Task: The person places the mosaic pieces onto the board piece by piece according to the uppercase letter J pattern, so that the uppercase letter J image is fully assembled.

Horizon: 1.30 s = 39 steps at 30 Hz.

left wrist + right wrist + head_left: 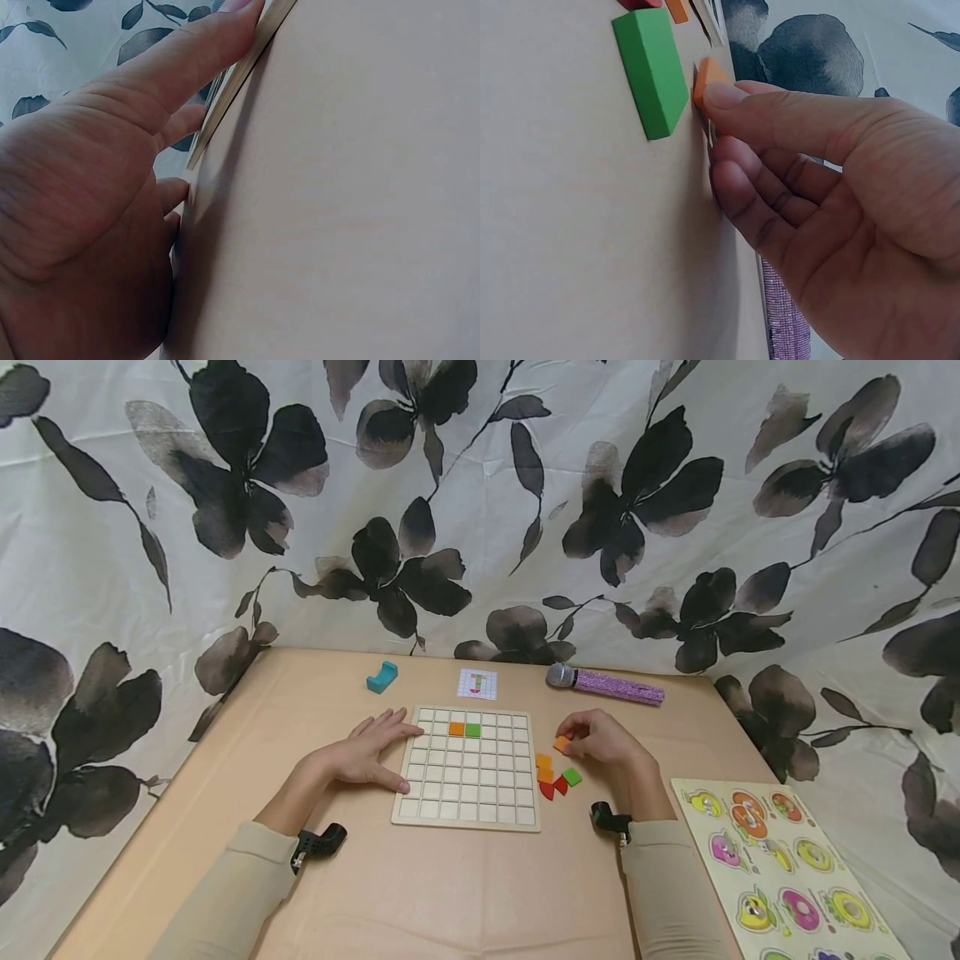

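Observation:
A pale board with a grid of square cells (467, 777) lies mid-table; an orange square tile (457, 729) and a green square tile (472, 730) sit side by side in its upper part. My left hand (367, 752) rests at the board's left edge, fingers spread, thumb and a fingertip touching the rim. Just right of the board, my right hand (603, 742) pinches an orange block (709, 79) between thumb and fingers. Close below that hand lie orange blocks (544, 768), a green block (572, 777) and red pieces (553, 788).
A small printed pattern card (477, 684) lies behind the board. A teal curved object (382, 677) stands at back left, a purple glittery microphone (618, 687) at back right. A fruit-picture board (780, 860) lies near the right arm. Floral cloth hangs behind the table.

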Tool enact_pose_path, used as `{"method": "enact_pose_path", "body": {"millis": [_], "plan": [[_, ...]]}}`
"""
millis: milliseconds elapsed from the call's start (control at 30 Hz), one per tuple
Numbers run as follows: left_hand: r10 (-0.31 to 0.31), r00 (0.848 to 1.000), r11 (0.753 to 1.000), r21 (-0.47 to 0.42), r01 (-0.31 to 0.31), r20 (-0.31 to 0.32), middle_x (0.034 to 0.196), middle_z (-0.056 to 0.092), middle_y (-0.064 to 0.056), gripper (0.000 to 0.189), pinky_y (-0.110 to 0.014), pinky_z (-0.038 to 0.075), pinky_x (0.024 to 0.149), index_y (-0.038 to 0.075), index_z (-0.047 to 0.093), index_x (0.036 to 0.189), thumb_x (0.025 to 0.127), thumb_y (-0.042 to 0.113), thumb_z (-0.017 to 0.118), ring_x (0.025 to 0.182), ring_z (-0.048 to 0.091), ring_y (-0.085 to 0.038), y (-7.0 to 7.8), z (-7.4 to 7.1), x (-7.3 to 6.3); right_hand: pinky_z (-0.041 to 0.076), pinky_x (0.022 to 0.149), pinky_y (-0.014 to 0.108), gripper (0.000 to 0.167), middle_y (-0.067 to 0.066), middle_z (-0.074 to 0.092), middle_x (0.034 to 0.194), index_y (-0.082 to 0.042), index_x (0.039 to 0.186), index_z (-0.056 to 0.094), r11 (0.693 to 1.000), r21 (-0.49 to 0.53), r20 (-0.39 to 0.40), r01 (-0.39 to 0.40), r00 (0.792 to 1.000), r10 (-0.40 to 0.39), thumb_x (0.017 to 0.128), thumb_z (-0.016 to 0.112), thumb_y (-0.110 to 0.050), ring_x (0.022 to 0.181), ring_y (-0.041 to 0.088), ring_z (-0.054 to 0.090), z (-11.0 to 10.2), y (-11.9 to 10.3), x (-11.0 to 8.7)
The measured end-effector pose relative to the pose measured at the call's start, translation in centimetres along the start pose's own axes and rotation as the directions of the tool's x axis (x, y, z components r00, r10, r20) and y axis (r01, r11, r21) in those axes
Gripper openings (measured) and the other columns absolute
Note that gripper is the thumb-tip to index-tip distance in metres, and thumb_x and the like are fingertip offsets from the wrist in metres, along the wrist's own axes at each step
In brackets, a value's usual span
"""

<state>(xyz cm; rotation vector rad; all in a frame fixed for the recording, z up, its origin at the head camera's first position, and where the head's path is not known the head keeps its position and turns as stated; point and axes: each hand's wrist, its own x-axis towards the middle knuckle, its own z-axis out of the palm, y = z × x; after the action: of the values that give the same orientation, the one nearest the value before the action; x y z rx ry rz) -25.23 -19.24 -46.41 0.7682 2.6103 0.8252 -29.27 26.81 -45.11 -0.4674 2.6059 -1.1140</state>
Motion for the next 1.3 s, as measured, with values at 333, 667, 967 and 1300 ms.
{"method": "enact_pose_path", "body": {"millis": [333, 667, 967, 1300], "plan": [[0.003, 1.000, 1.000, 0.000, -0.003, 0.002, 0.174, 0.007, -0.023, 0.097, -0.065, -0.002, 0.127, 0.020, 0.044, 0.156, 0.077, 0.057, 0.087, 0.161, -0.001, -0.044, 0.0, 0.0, 0.0, 0.051, 0.069, 0.024, 0.026, 0.016, 0.073, 0.106, -0.001, 0.118, 0.075, 0.999, -0.001, 0.072, 0.032, 0.997, -0.032, 0.093, 0.071, 0.005, 0.084, 0.023, 0.056, -0.1, -0.6, -0.3], [0.008, 1.000, 1.000, -0.001, -0.008, -0.002, 0.174, 0.008, -0.022, 0.096, -0.066, -0.002, 0.127, 0.020, 0.044, 0.156, 0.077, 0.056, 0.087, 0.161, -0.001, -0.045, -0.1, 0.0, 0.0, 0.051, 0.092, 0.030, 0.032, 0.012, 0.070, 0.121, -0.007, 0.126, 0.075, 0.998, -0.056, 0.128, 0.042, 0.991, -0.034, 0.097, 0.066, 0.002, 0.105, 0.025, 0.057, 0.2, -0.7, -0.3], [0.001, 1.000, 1.000, -0.002, -0.001, 0.003, 0.174, 0.007, -0.022, 0.097, -0.065, -0.002, 0.127, 0.021, 0.044, 0.156, 0.077, 0.056, 0.087, 0.162, -0.001, -0.044, -0.1, 0.1, 0.0, 0.053, 0.088, 0.030, 0.025, 0.010, 0.071, 0.113, -0.008, 0.120, 0.075, 0.998, -0.057, 0.068, 0.028, 0.997, -0.024, 0.096, 0.070, -0.003, 0.101, 0.025, 0.058, 0.4, -0.7, -0.1], [-0.006, 1.000, 1.000, -0.001, 0.006, 0.004, 0.175, 0.007, -0.021, 0.097, -0.065, -0.002, 0.128, 0.022, 0.044, 0.156, 0.076, 0.056, 0.087, 0.162, -0.002, -0.043, -0.1, 0.1, 0.1, 0.052, 0.079, 0.028, 0.022, 0.008, 0.068, 0.099, -0.011, 0.114, 0.076, 0.998, -0.056, -0.055, 0.008, 0.998, -0.011, 0.093, 0.077, -0.006, 0.093, 0.025, 0.057, 1.0, -0.8, 0.4]]}}
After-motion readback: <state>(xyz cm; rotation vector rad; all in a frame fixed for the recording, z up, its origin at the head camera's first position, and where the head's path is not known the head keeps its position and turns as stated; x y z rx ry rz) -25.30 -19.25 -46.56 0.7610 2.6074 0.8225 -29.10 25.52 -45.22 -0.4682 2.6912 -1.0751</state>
